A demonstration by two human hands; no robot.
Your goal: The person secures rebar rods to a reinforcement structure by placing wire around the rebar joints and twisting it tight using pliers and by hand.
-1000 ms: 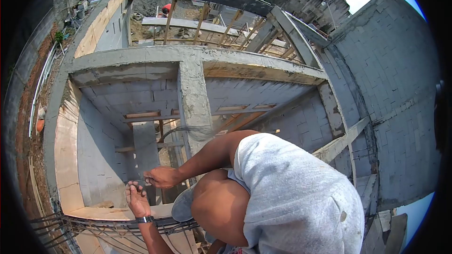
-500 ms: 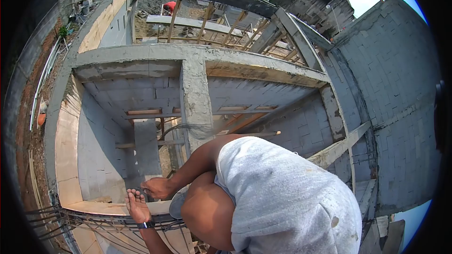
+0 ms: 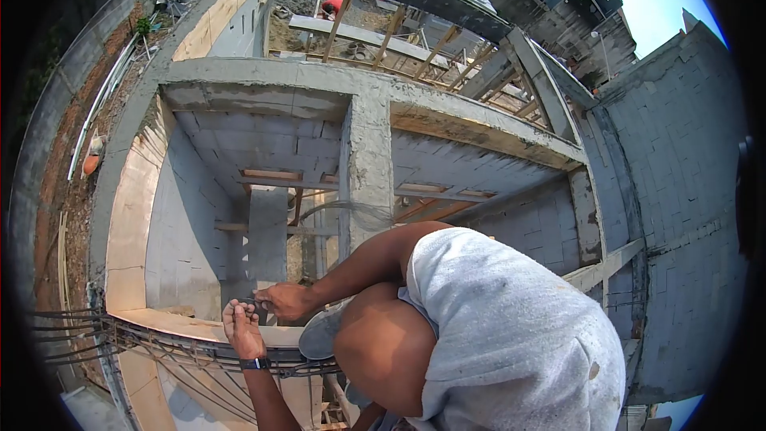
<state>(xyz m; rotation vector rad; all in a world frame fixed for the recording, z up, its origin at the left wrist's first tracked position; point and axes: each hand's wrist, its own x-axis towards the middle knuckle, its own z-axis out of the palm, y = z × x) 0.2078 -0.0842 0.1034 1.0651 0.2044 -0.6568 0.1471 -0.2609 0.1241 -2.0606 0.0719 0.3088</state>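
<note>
My left hand, with a dark band on its wrist, is raised above the inner edge of the formwork. Its fingers are curled in, the tips drawn together. My right hand comes in from the right, closed in a pinch close to the left fingertips. A short, thin, dark piece shows between the two hands; it is too small to name. Just below the hands run dark steel rebars along a plywood formwork board. My bent knee and a grey shoe are beside the right hand.
Thin loose wire lies over the rough concrete beam. Deep block-walled openings drop on both sides of this beam. Rebar ends stick out at the left. A person in red bends down in the far bay.
The view has shifted, so the scene sits further right. My left fingers, stretched out before, have curled in towards the right hand's pinch.
</note>
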